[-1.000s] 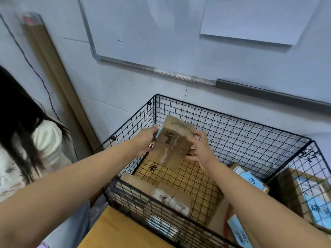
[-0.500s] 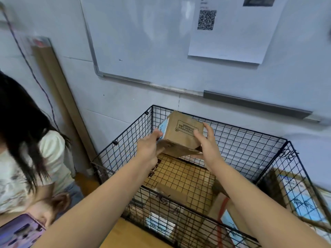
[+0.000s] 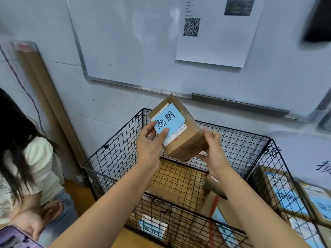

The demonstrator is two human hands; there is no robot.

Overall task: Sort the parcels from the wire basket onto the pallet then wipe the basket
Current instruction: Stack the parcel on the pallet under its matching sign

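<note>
Head view, and the parcel [image 3: 186, 140] is up in the air, tilted, well above the wire basket [image 3: 116, 158] and in front of the whiteboard [image 3: 125, 42]. Both hands are clamped on it. The left hand [image 3: 148, 142] has its thumb pressed flat on the blue label [image 3: 169, 120], and the right hand [image 3: 213, 149] is curled round the lower right corner. The label faces the camera, so this looks like a read before sorting.

There's risk here. The hold is on edges and a corner, not underneath. If that thumb slides on the label, the box likely tips out and drops onto the parcels [image 3: 161, 199] left in the basket. The pallet is not in view, so the carry means a turn, and a second person [image 3: 35, 158] stands just beside on the left. A careless swing that way could clip them, or catch the basket's rim.
</note>
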